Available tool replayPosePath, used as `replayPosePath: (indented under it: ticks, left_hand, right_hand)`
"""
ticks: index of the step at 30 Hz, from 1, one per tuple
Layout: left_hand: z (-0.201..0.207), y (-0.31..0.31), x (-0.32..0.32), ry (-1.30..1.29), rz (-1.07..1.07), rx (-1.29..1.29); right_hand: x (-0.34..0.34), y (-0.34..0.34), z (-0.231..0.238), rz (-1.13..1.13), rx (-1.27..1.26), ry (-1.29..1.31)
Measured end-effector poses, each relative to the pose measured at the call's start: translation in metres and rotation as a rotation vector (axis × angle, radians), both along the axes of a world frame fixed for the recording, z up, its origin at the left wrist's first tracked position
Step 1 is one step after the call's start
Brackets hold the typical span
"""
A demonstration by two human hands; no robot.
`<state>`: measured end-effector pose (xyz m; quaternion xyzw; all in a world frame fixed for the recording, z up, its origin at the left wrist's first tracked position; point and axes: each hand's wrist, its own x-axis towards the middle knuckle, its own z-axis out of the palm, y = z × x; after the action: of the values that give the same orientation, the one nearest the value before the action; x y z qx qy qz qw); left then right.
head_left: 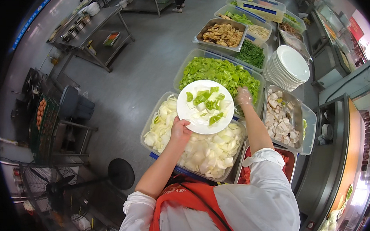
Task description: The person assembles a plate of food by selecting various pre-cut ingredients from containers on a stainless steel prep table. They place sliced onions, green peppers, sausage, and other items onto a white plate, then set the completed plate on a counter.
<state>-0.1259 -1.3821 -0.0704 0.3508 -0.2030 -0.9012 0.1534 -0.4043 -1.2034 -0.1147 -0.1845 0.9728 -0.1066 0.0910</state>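
My left hand (180,131) grips the lower left rim of a round white plate (188,123), held over the tubs. Green pepper pieces (201,98) and some pale onion pieces lie on the plate. My right hand (243,96), in a clear plastic glove, reaches into a tub of chopped green peppers (216,70), at its right side. Its fingers are too hidden among the peppers to show whether they hold any. Beneath the plate and my left hand stands a clear tub of cut onions (209,156).
To the right are a tray of white diced pieces (281,117) and a stack of white plates (287,69). A red-filled tray (289,162) sits by my right forearm. Farther off are browned food in a metal tray (223,34) and chopped greens (251,54). A fan (55,189) stands at left.
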Motion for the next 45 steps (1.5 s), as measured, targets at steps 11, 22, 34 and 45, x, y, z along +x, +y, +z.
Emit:
replayPosePath:
  ticks: [11, 22, 34, 45]
  left_hand:
    - [-0.007, 0.008, -0.027, 0.005, -0.036, -0.014]
    - [-0.012, 0.038, -0.043, 0.026, -0.118, -0.001]
    - [0.002, 0.015, 0.016, 0.077, -0.078, 0.027]
    - [0.005, -0.020, 0.118, 0.091, 0.040, 0.090]
  right_hand:
    - [0.021, 0.013, 0.091, 0.009, -0.676, -0.182]
    - [0.107, -0.013, 0.157, 0.386, -0.218, -0.070]
    - [0.110, 0.021, 0.193, 0.398, -0.661, -0.060]
    - [0.098, -0.002, 0.117, 0.101, -0.029, 0.282]
